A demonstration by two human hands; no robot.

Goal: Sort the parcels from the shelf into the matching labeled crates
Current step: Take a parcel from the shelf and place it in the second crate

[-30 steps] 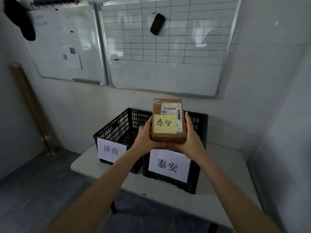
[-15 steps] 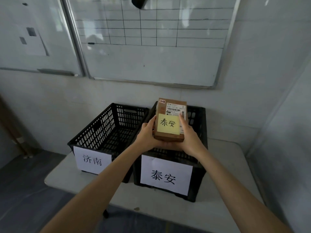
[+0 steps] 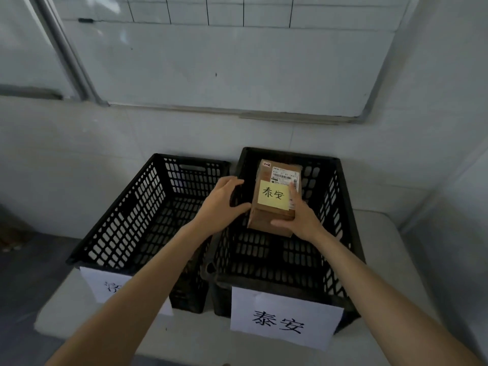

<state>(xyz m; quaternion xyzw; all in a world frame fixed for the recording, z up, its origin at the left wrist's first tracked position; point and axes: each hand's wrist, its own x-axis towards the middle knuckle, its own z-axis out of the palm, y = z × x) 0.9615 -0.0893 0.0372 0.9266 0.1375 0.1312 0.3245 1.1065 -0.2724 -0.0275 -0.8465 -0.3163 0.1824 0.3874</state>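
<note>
Gridded whiteboard (image 3: 237,70) on white wall (image 3: 158,133), second whiteboard (image 3: 21,48) leftward, pale table (image 3: 198,336) below.

Single head view, looking forward-down, close above two crates (image 3: 264,260) against wall (image 3: 79,143).

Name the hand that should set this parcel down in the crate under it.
Right. The right hand grips the parcel above the crate whose label matches its note. The left hand is open beside the parcel and grips nothing.

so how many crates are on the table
2: the left crate and the right crate, side by side on the table. More could sit out of frame.
</note>
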